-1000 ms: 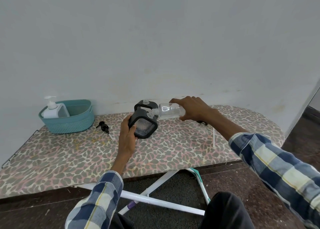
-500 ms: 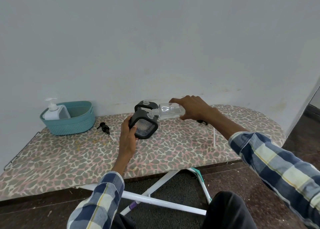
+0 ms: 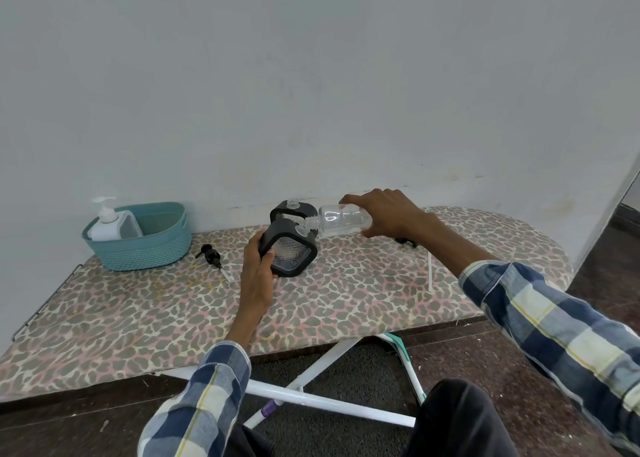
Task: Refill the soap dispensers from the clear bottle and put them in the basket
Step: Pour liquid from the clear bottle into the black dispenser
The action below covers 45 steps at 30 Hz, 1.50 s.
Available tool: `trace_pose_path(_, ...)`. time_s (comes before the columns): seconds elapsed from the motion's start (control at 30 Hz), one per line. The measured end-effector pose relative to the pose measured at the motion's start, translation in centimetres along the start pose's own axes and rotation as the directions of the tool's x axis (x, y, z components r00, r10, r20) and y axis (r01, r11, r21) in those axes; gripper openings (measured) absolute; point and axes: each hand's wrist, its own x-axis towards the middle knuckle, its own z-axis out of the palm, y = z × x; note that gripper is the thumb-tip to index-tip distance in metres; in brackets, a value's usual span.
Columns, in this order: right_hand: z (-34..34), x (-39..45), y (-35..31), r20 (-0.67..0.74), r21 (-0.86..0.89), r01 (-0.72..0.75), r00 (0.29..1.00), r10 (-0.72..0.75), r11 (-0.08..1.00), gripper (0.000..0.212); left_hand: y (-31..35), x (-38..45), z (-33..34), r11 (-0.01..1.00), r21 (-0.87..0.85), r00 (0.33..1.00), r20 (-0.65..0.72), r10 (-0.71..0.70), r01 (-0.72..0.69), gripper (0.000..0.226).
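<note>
Leopard-print board: left hand grips black dispenser, right hand grips clear bottle; pump beside basket

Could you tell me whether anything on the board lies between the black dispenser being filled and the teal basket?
Only a loose black pump head lies on the board between the black dispenser and the teal basket; lifted, the dispenser would pass over it. A white dispenser already occupies the basket's left side.

Looks like a plain room in a home: leopard-print padded ironing board on white folding metal legs serving as the bench, bare pale painted wall behind, dark reddish-brown speckled stone floor, teal woven plastic basket for toiletries.
</note>
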Motion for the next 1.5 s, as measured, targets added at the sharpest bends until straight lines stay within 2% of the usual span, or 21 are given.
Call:
trace_pose_path(0.2, -0.02, -0.02, -0.06, -0.002, -0.002, -0.005, 1.0, 0.005, 1.0, 0.078, -0.01, -0.05, -0.03, 1.0, -0.009, 1.0, 0.003, -0.014, 0.014, 0.065)
trace_pose_path(1.27, -0.47, -0.46, -0.33, -0.025, -0.045, 0.0, 1.0, -0.001, 0.999, 0.075, -0.05, -0.07, 0.03, 0.999, -0.045, 1.0, 0.001, -0.018, 0.018, 0.049)
trace_pose_path(1.5, -0.68, -0.52, -0.52, -0.032, -0.042, -0.002, 0.999, 0.001, 0.999, 0.074, 0.04, -0.15, -0.1, 0.999, -0.041, 1.0, 0.001, -0.025, 0.025, 0.059)
